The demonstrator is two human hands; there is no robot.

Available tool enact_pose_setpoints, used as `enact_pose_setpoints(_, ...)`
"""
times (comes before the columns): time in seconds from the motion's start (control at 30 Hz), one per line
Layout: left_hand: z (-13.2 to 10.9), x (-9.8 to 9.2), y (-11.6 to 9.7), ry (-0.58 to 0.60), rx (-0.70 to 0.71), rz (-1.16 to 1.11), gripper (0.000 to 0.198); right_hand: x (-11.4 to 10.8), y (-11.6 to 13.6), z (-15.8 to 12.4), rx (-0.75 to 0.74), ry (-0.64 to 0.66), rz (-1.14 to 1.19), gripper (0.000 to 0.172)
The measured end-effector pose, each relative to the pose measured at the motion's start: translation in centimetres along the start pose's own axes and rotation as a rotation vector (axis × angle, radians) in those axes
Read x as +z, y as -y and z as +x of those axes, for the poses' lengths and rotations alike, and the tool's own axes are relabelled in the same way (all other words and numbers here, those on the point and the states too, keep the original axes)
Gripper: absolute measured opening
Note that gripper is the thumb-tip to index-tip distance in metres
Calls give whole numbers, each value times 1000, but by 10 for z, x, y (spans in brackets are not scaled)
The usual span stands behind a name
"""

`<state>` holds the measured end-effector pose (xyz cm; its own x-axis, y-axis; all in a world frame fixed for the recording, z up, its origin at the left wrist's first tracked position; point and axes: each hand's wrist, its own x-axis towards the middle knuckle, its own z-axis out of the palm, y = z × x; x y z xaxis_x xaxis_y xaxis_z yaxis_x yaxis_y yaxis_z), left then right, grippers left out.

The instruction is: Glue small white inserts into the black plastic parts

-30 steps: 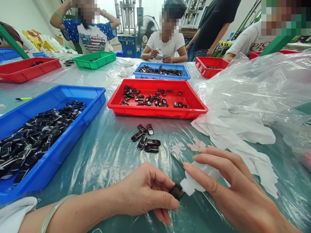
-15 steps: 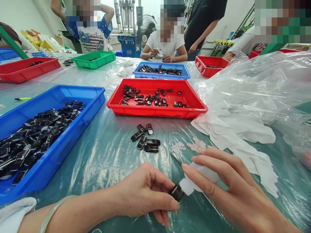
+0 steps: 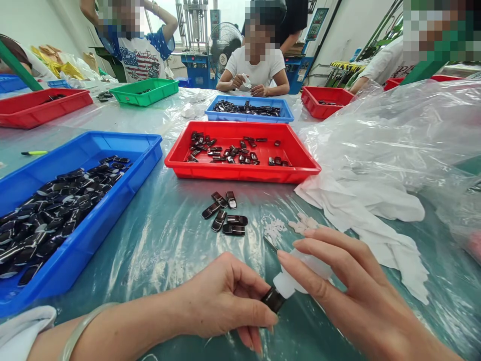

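Observation:
Near the bottom centre, my left hand (image 3: 229, 301) pinches a small glossy black piece (image 3: 273, 300) between thumb and fingers. My right hand (image 3: 349, 281) holds a translucent white plastic bottle (image 3: 310, 265), its fingers stretched along it and its thumb hidden. The bottle's narrower end meets the black piece. A thin metal tool (image 3: 271, 243) shows beside and below the right hand; I cannot tell whether it is held or lies on the table. Several similar black pieces (image 3: 235, 220) lie just ahead, beside small white bits (image 3: 275, 228).
A blue tray (image 3: 124, 200) full of black pieces stands left, and a red tray (image 3: 244, 173) with more ahead. White cloth (image 3: 391, 240) and clear plastic sheeting (image 3: 406, 130) lie at right. Across the table, a person (image 3: 255, 67) holds something white; other people are nearby.
The bottle has shifted slightly left and its end now sits against the black piece. My right hand has moved a little left with it; my left hand has hardly moved.

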<state>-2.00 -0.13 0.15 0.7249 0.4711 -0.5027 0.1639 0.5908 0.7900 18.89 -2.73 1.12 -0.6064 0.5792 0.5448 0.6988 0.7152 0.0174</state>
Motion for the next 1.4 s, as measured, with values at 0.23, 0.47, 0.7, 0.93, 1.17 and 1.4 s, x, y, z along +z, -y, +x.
enact_pose_setpoints(0.23, 1, 0, 0, 6, 4, 2, 13, 3, 1, -1, 26, 12, 17, 38)
enact_pose_setpoints(0.47, 1, 0, -2, -26, 11, -15, 13, 4, -12, 1, 31, 36, 38, 41)
enact_pose_setpoints(0.7, 1, -1, 1, -126, 119, 16, 22, 0, -29, -5, 264, 65, 135, 39)
enact_pose_setpoints(0.93, 1, -2, 2, -125, 117, 8, 20, 1, -31, -11, 392, 76, 266, 41)
enact_pose_setpoints(1.17, 3, -1, 0, -104, 69, -52, 13, 7, -40, -15, 793, 70, 442, 31)
enact_pose_setpoints(1.4, 4, -3, 0, -91, 79, -63, 13, 9, -49, -10, 957, 55, 540, 34)
